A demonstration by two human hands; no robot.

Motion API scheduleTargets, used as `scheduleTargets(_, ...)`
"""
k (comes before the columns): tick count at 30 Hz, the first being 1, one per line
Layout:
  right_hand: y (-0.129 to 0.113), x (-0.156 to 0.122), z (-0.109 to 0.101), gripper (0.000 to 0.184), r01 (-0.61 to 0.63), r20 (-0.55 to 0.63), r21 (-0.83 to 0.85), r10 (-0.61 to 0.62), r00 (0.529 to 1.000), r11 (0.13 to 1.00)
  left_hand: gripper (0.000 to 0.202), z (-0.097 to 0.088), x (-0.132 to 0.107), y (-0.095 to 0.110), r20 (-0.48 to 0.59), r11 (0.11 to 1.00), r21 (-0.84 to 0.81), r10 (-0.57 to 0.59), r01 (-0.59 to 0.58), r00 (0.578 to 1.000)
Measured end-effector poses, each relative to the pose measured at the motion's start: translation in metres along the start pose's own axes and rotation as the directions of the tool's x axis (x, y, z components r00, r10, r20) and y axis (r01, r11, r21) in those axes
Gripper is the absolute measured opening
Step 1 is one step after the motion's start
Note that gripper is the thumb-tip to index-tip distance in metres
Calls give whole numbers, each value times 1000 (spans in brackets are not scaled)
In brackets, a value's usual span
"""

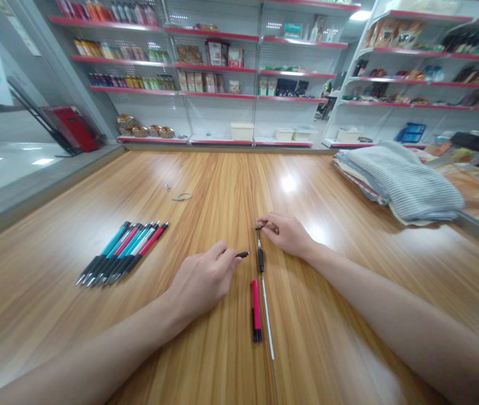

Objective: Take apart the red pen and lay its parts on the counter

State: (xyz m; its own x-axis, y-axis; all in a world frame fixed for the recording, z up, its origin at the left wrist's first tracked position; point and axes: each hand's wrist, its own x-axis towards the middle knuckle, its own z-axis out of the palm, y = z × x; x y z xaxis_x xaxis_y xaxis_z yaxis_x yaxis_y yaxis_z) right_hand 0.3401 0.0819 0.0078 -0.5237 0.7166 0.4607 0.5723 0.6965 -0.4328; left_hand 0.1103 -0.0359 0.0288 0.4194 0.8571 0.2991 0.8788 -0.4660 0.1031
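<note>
My left hand rests on the wooden table, fingers curled in a pinch on a small black pen part whose tip sticks out to the right. My right hand is closed in a pinch on another small dark pen piece. Between the hands lie a short black pen section, a thin white refill and a red pen barrel. A row of several assembled teal and red pens lies to the left of my left hand.
A stack of folded grey and striped cloth sits at the table's right edge. A rubber band and a tiny metal bit lie farther back. Store shelves with goods line the far wall.
</note>
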Motion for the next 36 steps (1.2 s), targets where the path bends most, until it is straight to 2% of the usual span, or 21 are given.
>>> scheduleTargets(24,-2,-1,-2,23,21,36,-3,-21,999,1000,29,0,0,-1,21,1000,-16,-15,15,1000)
scheduleTargets(36,0,0,-1,23,62,22,-14,-61,998,998,30,1,2,-2,48,996,-48,-73,75,996)
